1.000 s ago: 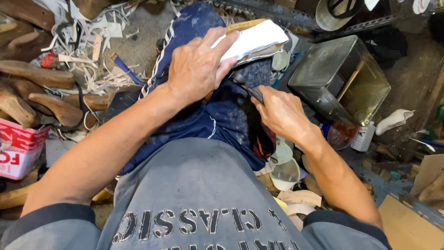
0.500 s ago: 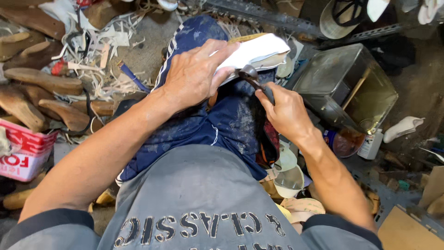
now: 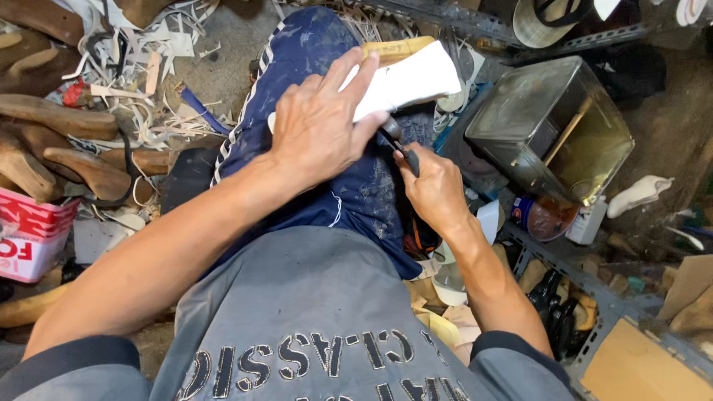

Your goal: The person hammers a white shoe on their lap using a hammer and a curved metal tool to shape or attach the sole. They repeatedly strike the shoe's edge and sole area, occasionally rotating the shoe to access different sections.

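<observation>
A white shoe upper on a wooden last rests on my knee, which is covered by blue shorts. My left hand lies flat over the white piece and presses it down. My right hand grips the dark handle of a small hammer. The hammer's metal head sits right against the lower edge of the white piece, just beneath my left fingers. Part of the last's tan wood shows at the far end.
An open square metal tin with yellowish liquid and a stick stands at the right. Wooden shoe lasts and white scraps litter the floor at the left. A red and white box sits at the left edge. Cardboard lies lower right.
My right hand has brought the hammer up and in against the white piece. My left hand has stayed pressed on it.
</observation>
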